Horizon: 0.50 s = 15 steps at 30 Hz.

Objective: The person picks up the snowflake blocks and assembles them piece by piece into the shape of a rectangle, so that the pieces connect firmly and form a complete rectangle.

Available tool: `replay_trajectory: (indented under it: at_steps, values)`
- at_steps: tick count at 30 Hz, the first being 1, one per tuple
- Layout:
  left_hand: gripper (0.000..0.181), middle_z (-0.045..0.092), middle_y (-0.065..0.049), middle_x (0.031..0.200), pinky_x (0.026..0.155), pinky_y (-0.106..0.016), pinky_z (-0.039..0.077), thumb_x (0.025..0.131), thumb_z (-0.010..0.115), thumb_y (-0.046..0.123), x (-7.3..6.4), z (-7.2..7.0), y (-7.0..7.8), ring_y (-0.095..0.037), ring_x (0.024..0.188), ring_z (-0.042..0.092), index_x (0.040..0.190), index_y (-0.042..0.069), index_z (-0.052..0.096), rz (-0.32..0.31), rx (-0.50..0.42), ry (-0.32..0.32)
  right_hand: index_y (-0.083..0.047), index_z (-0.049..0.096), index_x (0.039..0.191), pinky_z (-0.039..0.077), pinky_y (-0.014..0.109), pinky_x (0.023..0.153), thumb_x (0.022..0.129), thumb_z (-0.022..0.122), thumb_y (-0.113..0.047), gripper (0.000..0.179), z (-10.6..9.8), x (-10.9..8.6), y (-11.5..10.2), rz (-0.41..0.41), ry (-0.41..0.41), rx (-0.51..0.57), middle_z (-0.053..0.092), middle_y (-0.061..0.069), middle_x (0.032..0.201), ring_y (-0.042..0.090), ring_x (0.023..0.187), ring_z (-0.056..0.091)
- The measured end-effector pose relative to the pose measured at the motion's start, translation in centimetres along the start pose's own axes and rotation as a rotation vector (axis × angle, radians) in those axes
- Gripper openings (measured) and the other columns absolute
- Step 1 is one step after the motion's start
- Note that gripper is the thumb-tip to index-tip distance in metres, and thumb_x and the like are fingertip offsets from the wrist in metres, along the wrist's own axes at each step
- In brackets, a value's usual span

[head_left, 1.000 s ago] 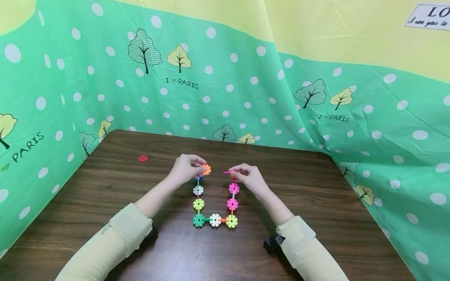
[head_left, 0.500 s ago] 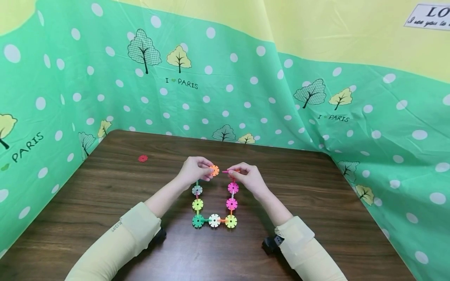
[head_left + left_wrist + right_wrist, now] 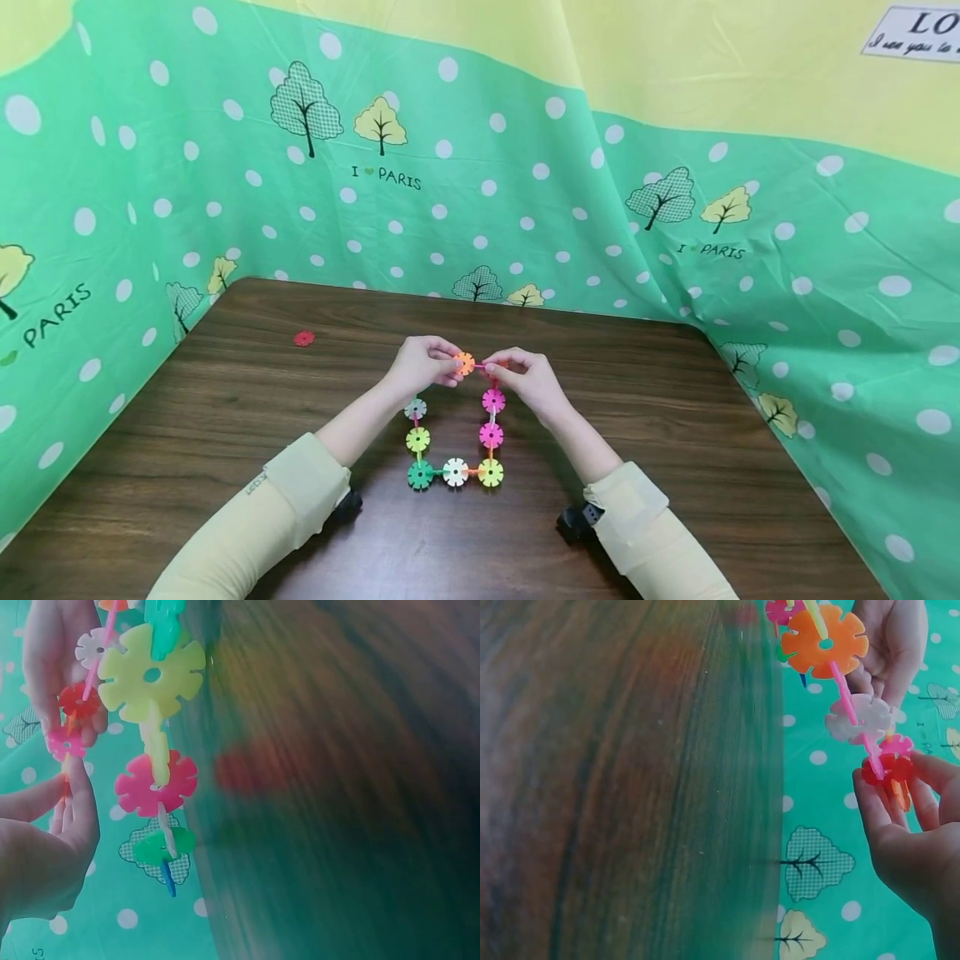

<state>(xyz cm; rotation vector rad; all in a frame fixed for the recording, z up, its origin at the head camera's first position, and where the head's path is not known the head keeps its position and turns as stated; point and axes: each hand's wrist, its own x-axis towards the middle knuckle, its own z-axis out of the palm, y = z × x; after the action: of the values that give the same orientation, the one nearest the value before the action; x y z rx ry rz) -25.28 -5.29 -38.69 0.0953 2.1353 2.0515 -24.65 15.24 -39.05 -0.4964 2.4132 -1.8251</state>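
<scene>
My left hand (image 3: pixel 426 367) pinches an orange snowflake disc (image 3: pixel 466 363) between thumb and fingers. Facing it, my right hand (image 3: pixel 528 379) grips the end of a linked chain near a pink disc (image 3: pixel 67 745), seen edge-on from the head. The two discs meet between the hands; how deeply they interlock cannot be told. A red disc (image 3: pixel 891 771) sits at the right fingertips in the right wrist view. The chain forms a U, with a green disc (image 3: pixel 420 474) and a yellow-green disc (image 3: pixel 491 473) at its near corners. The left hand hides the chain's far left end.
A loose red disc (image 3: pixel 303 338) lies on the brown wooden table (image 3: pixel 225 433) toward the far left. A green and yellow patterned cloth (image 3: pixel 480 192) hangs behind and beside the table. Black wrist cameras hang under both sleeves.
My left hand has moved right with the orange disc, closing the gap to the pink disc. The right hand has stayed nearly still, and the chain has shifted slightly left.
</scene>
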Motion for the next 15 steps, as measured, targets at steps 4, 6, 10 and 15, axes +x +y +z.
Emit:
replay_trajectory:
  at_steps: [4, 6, 10, 15]
  values:
    - [0.015, 0.069, -0.018, 0.086, 0.066, -0.034, 0.058, 0.086, 0.065, -0.001, -0.11, 0.1, 0.09, -0.021, 0.067, 0.069, 0.101, -0.005, 0.064, 0.006, 0.011, 0.021, 0.001, 0.07, 0.101, 0.055, 0.033, 0.082, 0.088, 0.068, -0.016, 0.022, 0.05, 0.0, 0.02, -0.006, 0.017, -0.012, 0.069, 0.017, 0.099, 0.029, 0.092, 0.066]
    - [0.015, 0.069, -0.018, 0.086, 0.066, -0.034, 0.058, 0.086, 0.065, -0.001, -0.2, 0.16, 0.13, -0.021, 0.067, 0.069, 0.101, -0.004, 0.064, 0.01, 0.02, 0.031, -0.001, 0.071, 0.099, 0.055, 0.03, 0.08, 0.087, 0.068, -0.017, 0.02, 0.08, 0.05, 0.13, -0.014, 0.033, -0.033, 0.07, 0.014, 0.098, 0.022, 0.089, 0.067]
    - [0.014, 0.069, -0.016, 0.084, 0.067, -0.035, 0.058, 0.085, 0.067, -0.001, -0.26, 0.3, 0.06, -0.024, 0.069, 0.069, 0.099, -0.004, 0.065, 0.019, 0.021, 0.047, -0.003, 0.073, 0.097, 0.055, 0.027, 0.075, 0.086, 0.069, -0.017, 0.017, 0.15, 0.12, 0.38, -0.029, 0.058, -0.066, 0.07, 0.011, 0.094, 0.016, 0.084, 0.065]
    - [0.012, 0.07, -0.016, 0.083, 0.065, -0.033, 0.058, 0.083, 0.068, -0.002, -0.17, 0.42, -0.06, -0.023, 0.067, 0.07, 0.095, -0.003, 0.067, 0.03, 0.011, 0.058, -0.004, 0.074, 0.096, 0.054, 0.027, 0.073, 0.086, 0.069, -0.018, 0.017, 0.2, 0.2, 0.58, -0.027, 0.057, -0.055, 0.07, 0.01, 0.093, 0.016, 0.085, 0.065]
